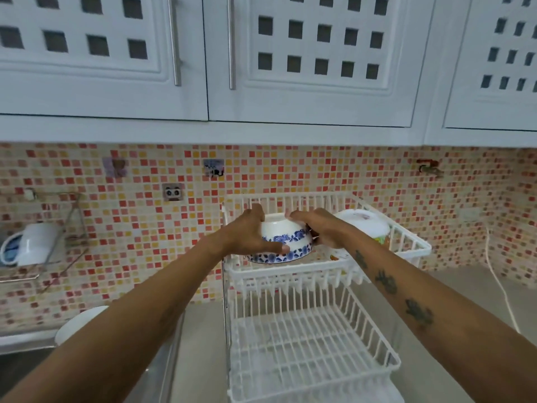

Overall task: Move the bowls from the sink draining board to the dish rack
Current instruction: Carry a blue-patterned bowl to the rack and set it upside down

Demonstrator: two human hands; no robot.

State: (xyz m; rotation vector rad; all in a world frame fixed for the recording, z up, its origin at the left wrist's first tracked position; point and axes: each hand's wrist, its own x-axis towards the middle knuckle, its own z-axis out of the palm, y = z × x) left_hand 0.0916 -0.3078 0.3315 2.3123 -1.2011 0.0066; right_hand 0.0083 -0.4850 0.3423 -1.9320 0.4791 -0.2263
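Observation:
A white bowl with blue flowers [286, 242] is held upside down over the top tier of the white two-tier dish rack [322, 271]. My left hand [250, 232] grips its left side and my right hand [318, 226] grips its right side. Beside it to the right, another white bowl [366, 223] lies upside down in the top tier. Low on the left, a white bowl [80, 322] sits on the draining board, partly hidden by my left forearm.
The rack's lower tier [308, 350] holds nothing that I can see. White wall cupboards [261, 82] hang overhead. A wire wall shelf with a white mug [35, 242] is at the left. A white cable [499, 286] runs down the right of the counter.

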